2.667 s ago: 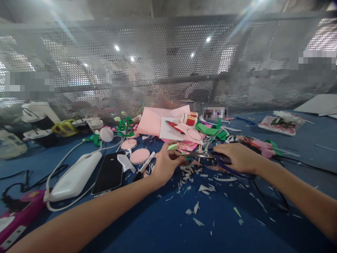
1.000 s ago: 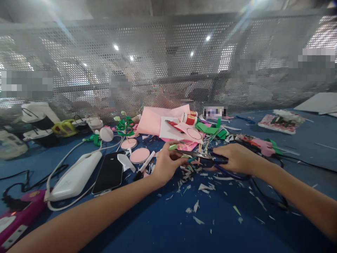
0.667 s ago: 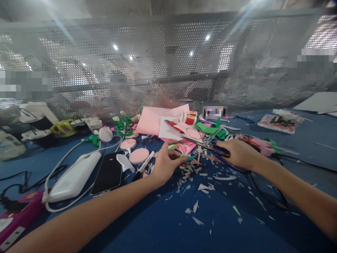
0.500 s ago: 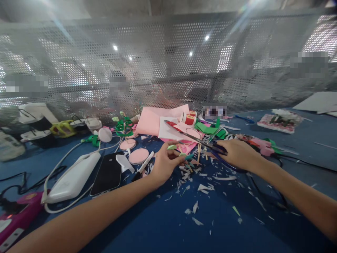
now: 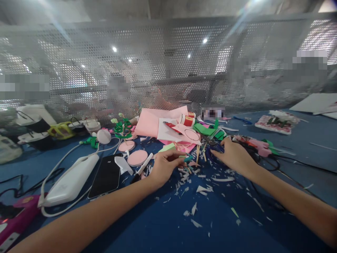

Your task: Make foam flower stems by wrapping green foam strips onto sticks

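Note:
My left hand (image 5: 167, 163) is closed in a pinch at the middle of the table. A light green paper piece (image 5: 167, 147) shows behind its fingers, and a small teal piece (image 5: 188, 158) sticks out at the fingertips. To the right, my right hand (image 5: 234, 154) curls over the dark blue handles of the scissors (image 5: 214, 156), low at the tabletop. Their blades point away, towards green paper strips (image 5: 206, 130), and are partly hard to see. Beyond my left hand lie pink paper (image 5: 150, 121) and a white sheet with a red pen (image 5: 172, 128).
Paper scraps (image 5: 202, 189) litter the blue table. On the left are a phone (image 5: 106, 175), a white power bank (image 5: 72, 179), a magenta power strip (image 5: 22, 214), cables and pink discs (image 5: 137, 157). A perforated metal screen (image 5: 158, 70) stands behind.
My right hand has lowered the scissors to the table, and their blades have swung away from my left hand. The light green paper now shows more behind my left fingers.

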Available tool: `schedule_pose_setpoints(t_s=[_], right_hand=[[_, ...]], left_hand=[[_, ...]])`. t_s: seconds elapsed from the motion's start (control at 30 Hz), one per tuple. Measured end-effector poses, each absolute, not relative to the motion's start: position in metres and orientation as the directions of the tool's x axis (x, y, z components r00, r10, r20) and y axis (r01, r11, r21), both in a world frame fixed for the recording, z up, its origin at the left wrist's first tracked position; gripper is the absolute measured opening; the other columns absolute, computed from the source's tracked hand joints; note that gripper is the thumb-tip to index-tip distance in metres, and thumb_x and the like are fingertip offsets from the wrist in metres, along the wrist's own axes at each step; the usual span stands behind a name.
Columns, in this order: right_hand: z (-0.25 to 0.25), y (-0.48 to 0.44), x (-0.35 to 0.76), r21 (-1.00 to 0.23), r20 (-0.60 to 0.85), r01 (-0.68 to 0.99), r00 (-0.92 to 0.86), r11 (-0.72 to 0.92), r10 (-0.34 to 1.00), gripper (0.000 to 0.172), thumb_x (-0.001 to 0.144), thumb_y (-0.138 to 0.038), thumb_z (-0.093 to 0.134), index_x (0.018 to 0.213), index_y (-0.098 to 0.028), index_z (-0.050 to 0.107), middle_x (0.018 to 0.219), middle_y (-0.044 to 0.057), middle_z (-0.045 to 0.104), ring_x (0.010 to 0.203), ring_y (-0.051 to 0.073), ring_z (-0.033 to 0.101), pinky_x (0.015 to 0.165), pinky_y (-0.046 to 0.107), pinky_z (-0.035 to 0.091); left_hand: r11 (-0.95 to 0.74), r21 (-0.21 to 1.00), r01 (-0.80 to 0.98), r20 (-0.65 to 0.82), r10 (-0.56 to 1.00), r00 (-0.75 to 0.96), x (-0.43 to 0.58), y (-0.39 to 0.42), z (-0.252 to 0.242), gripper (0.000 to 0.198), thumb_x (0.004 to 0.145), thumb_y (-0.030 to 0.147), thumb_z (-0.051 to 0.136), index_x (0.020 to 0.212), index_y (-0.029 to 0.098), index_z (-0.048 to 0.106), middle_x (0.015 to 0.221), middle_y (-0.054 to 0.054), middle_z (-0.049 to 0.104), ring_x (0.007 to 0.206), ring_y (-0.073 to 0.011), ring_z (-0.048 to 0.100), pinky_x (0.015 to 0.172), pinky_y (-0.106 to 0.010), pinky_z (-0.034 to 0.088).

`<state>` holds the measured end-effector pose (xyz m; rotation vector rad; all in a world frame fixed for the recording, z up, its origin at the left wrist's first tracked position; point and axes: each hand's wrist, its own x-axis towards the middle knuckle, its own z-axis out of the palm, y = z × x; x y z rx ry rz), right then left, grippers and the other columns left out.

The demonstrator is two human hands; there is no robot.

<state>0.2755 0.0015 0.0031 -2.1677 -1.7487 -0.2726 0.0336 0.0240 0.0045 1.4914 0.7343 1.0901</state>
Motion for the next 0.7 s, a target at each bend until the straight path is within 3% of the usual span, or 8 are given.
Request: schedule_pose_setpoints(t_s=[0.23, 0.4, 0.47, 0.53, 0.63, 0.7], right_hand=[[0.010, -0.010, 0.255, -0.043, 0.399, 0.973, 0.224, -0.225, 0.889, 0.036, 0.084, -0.043, 0.044, 0.090, -0.008, 0.050, 0.064, 0.013, 0.060, 0.059, 0.026, 0.060, 0.048, 0.029, 0.035], [0.017, -0.018, 0.245, 0.115, 0.673, 0.982, 0.034, -0.150, 0.739, 0.035, 0.085, -0.043, 0.042, 0.080, -0.010, 0.053, 0.081, 0.020, 0.059, 0.085, 0.033, 0.055, 0.069, 0.037, 0.040], [0.020, -0.020, 0.239, 0.012, 0.693, 1.000, -0.015, 0.010, 0.721, 0.037, 0.087, -0.045, 0.038, 0.070, -0.015, 0.050, 0.074, 0.014, 0.058, 0.079, 0.028, 0.055, 0.068, 0.035, 0.040], [0.021, -0.023, 0.231, -0.239, 0.618, 0.950, -0.010, 0.200, 0.786, 0.043, 0.090, -0.045, 0.030, 0.060, -0.018, 0.045, 0.059, 0.007, 0.055, 0.062, 0.020, 0.055, 0.060, 0.030, 0.040], [0.021, -0.022, 0.214, -0.670, 0.432, 0.679, 0.026, 0.301, 0.901, 0.051, 0.092, -0.049, 0.024, 0.055, -0.019, 0.044, 0.045, 0.001, 0.051, 0.043, 0.014, 0.050, 0.049, 0.025, 0.038], [0.020, -0.019, 0.201, -0.826, 0.327, 0.492, 0.022, 0.274, 0.945, 0.053, 0.089, -0.055, 0.027, 0.055, -0.019, 0.045, 0.042, -0.001, 0.050, 0.038, 0.012, 0.048, 0.043, 0.023, 0.037]], left_hand=[[-0.210, 0.972, -0.105, 0.234, 0.896, 0.378, 0.033, 0.025, 0.006, 0.017, 0.064, 0.025, 0.071, 0.079, 0.016, 0.070, 0.061, -0.002, 0.068, 0.057, -0.0148, 0.066, 0.055, -0.025, 0.054], [-0.218, 0.973, -0.079, 0.232, 0.895, 0.381, 0.031, 0.024, 0.008, 0.020, 0.065, 0.027, 0.071, 0.080, 0.014, 0.069, 0.060, -0.002, 0.068, 0.056, -0.0143, 0.065, 0.054, -0.023, 0.052], [-0.200, 0.976, -0.089, 0.219, 0.901, 0.374, 0.029, 0.023, 0.008, 0.024, 0.065, 0.027, 0.071, 0.085, 0.014, 0.068, 0.061, -0.002, 0.067, 0.057, -0.0140, 0.065, 0.054, -0.023, 0.052], [-0.180, 0.977, -0.111, 0.209, 0.902, 0.377, 0.028, 0.022, 0.009, 0.029, 0.064, 0.026, 0.072, 0.090, 0.015, 0.065, 0.060, 0.000, 0.066, 0.057, -0.0138, 0.065, 0.055, -0.023, 0.053], [-0.149, 0.977, -0.149, 0.197, 0.898, 0.393, 0.027, 0.020, 0.009, 0.032, 0.061, 0.023, 0.074, 0.090, 0.016, 0.062, 0.057, 0.003, 0.064, 0.055, -0.0137, 0.064, 0.055, -0.024, 0.054], [-0.136, 0.976, -0.169, 0.193, 0.900, 0.390, 0.026, 0.020, 0.009, 0.033, 0.059, 0.022, 0.075, 0.089, 0.016, 0.061, 0.057, 0.003, 0.064, 0.055, -0.0137, 0.064, 0.056, -0.025, 0.054]])
